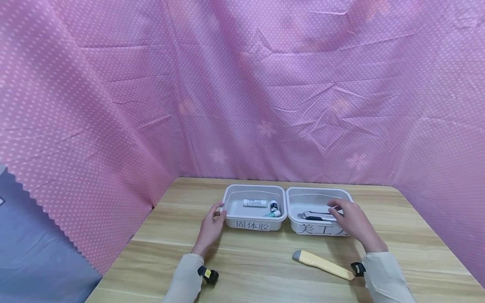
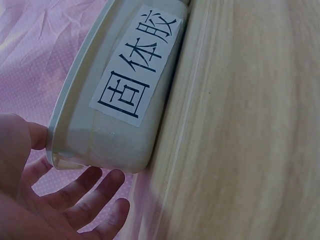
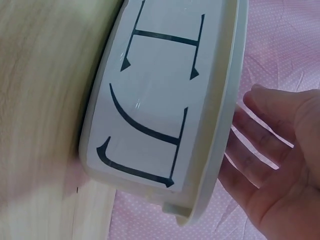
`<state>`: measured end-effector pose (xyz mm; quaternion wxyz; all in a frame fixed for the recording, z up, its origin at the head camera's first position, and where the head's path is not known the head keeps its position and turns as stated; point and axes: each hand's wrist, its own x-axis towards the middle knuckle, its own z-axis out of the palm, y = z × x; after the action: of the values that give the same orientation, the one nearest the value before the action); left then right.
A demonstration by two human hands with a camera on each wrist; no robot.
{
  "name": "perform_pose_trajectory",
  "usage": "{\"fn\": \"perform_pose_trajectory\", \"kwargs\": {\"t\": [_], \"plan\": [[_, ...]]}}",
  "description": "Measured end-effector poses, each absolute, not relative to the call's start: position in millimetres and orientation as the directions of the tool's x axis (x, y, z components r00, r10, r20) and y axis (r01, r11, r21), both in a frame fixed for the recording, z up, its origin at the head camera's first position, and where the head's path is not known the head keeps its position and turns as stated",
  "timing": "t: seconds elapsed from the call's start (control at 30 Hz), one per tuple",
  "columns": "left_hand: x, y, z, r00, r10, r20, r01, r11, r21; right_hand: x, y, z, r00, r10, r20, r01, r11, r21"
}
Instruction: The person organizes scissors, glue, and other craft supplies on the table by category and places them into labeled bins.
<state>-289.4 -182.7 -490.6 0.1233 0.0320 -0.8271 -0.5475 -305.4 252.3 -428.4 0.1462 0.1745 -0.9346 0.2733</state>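
Note:
Two white plastic boxes stand side by side. My left hand holds the left box by its left end, the thumb on the rim and fingers along the end wall. Inside lie a white glue stick, a dark-and-white one and a teal-and-white one. Over the right end of the second box hovers my right hand, fingers loosely bent over the rim with nothing seen between them. Utility knives lie in that box, partly hidden by its front wall.
On the table, in front of the right box, a yellow utility knife lies slantwise. Both boxes carry printed front labels. Behind the table's back edge hangs a pink dotted curtain.

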Motion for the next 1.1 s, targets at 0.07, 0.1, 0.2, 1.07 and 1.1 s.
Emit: {"fn": "perform_pose_trajectory", "kwargs": {"t": [0.07,0.1,0.2,1.07,1.1], "plan": [[-290,-183,-491,-0.969,-0.187,0.163,0.077,0.396,0.915,-304,252,-427,-0.893,-0.245,0.377,-0.41,0.787,-0.461],[-290,-183,-491,-0.97,-0.185,0.16,0.075,0.396,0.915,-303,252,-426,-0.892,-0.244,0.38,-0.412,0.786,-0.461],[-290,-183,-490,-0.971,-0.183,0.151,0.067,0.402,0.913,-300,252,-423,-0.891,-0.239,0.386,-0.412,0.785,-0.463],[-291,-184,-493,-0.973,-0.188,0.137,0.052,0.4,0.915,-255,241,-427,-0.717,-0.398,0.572,-0.595,0.777,-0.205],[-291,-184,-493,-0.972,-0.189,0.136,0.051,0.399,0.916,-253,240,-428,-0.706,-0.41,0.578,-0.604,0.774,-0.188]]}}
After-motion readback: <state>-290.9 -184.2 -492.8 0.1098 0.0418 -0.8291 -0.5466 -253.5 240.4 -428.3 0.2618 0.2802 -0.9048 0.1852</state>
